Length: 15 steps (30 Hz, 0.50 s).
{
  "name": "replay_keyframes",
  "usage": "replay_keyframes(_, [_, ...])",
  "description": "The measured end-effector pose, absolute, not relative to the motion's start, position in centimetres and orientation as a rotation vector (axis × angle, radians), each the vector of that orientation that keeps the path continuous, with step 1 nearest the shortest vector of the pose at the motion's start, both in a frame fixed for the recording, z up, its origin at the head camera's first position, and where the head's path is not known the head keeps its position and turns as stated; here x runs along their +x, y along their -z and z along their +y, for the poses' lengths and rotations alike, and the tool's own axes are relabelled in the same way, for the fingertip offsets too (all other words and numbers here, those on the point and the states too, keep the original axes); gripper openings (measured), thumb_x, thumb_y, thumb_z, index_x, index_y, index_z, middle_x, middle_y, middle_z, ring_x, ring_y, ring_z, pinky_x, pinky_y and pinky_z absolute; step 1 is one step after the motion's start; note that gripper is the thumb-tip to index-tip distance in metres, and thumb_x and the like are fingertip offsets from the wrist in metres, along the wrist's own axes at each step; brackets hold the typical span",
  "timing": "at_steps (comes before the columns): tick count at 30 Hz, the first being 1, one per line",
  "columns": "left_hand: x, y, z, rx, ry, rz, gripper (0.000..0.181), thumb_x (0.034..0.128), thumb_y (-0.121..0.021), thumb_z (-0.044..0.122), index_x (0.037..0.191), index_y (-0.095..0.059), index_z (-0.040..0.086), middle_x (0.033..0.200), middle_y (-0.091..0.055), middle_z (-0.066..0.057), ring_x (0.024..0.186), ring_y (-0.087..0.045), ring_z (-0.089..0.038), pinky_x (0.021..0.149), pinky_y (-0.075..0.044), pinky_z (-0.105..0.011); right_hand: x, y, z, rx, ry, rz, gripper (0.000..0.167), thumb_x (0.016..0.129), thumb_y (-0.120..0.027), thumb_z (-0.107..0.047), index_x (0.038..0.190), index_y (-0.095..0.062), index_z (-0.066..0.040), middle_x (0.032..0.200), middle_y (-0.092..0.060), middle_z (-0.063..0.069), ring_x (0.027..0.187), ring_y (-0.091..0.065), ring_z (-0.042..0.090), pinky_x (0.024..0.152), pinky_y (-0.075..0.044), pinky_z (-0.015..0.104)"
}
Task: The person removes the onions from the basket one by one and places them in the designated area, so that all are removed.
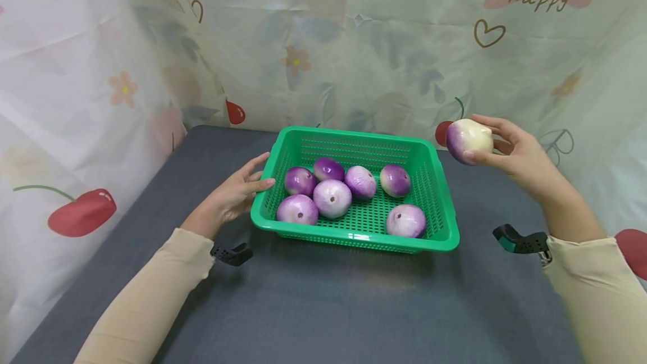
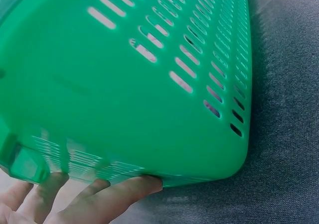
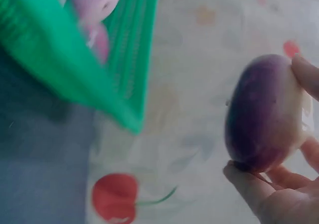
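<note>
A green plastic basket [image 1: 354, 236] sits on the dark table with several purple-and-white onions inside, one of them a pale onion [image 1: 332, 199] near its left part. My left hand [image 1: 233, 192] is at the basket's left end, its fairly straight fingers touching the outside wall. The left wrist view shows those fingers [image 2: 114, 196] against the slotted green side. Right of the basket and raised above the table, my right hand [image 1: 520, 156] holds another onion [image 1: 470, 140] between thumb and fingers. The right wrist view shows this onion's purple side [image 3: 259, 117].
A dark grey cloth-like surface covers the table [image 1: 323, 308]. A printed curtain [image 1: 354, 55] with cherries, flowers and hearts hangs behind the table and along both sides. Black wrist mounts, a left one [image 1: 232, 254] and a right one [image 1: 520, 240], stick out at the cuffs.
</note>
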<state>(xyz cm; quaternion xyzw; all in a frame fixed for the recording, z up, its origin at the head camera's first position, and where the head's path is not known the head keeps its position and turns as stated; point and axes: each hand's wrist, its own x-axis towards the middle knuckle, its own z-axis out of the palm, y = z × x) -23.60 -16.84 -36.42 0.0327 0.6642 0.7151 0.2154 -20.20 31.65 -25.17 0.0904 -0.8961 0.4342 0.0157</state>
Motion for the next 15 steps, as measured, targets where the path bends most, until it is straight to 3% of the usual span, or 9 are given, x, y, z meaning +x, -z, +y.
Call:
replay_keyframes(4, [-23.6, 36.4, -16.8, 0.092, -1.980, 1.846, 0.075, 0.0984, -0.056, 0.014, 0.156, -0.011, 0.032, 0.157, -0.029, -0.012, 0.127, -0.049, -0.044, 0.088, -0.052, -0.052, -21.2, 27.2, 33.5, 0.202, -1.358, -2.734, 0.065, 0.092, -0.067, -0.021, 0.150, -0.036, -0.026, 0.138, -0.040, -0.007, 0.110, -0.048, -0.008, 0.076, -0.043, 0.008])
replay_keyframes(7, [-23.6, 36.4, -16.9, 0.097, -1.979, 1.847, 0.075, 0.0986, -0.056, 0.014, 0.156, -0.011, 0.032, 0.157, -0.029, -0.012, 0.126, -0.049, -0.043, 0.088, -0.051, -0.053, -22.0, 29.2, 34.7, 0.138, -1.335, -2.717, 0.068, 0.092, -0.067, -0.025, 0.151, -0.033, -0.026, 0.142, -0.038, -0.001, 0.111, -0.046, -0.008, 0.075, -0.041, 0.007])
replay_keyframes(12, [-23.6, 36.4, -17.0, 0.111, -1.978, 1.843, 0.076, 0.0984, -0.056, 0.014, 0.156, -0.010, 0.031, 0.157, -0.029, -0.013, 0.124, -0.052, -0.041, 0.089, -0.051, -0.052, -22.9, 32.4, 35.9, 0.038, -1.262, -2.747, 0.073, 0.092, -0.065, -0.035, 0.154, -0.028, -0.025, 0.150, -0.030, 0.016, 0.119, -0.045, 0.009, 0.073, -0.040, 0.007])
replay_keyframes(15, [-23.7, 36.4, -17.0, 0.115, -1.979, 1.839, 0.076, 0.0984, -0.056, 0.013, 0.156, -0.010, 0.031, 0.157, -0.029, -0.013, 0.123, -0.054, -0.039, 0.088, -0.052, -0.051, -23.4, 34.1, 36.3, 0.010, -1.223, -2.779, 0.076, 0.092, -0.065, -0.038, 0.154, -0.026, -0.019, 0.150, -0.032, 0.022, 0.116, -0.046, 0.014, 0.071, -0.040, 0.009])
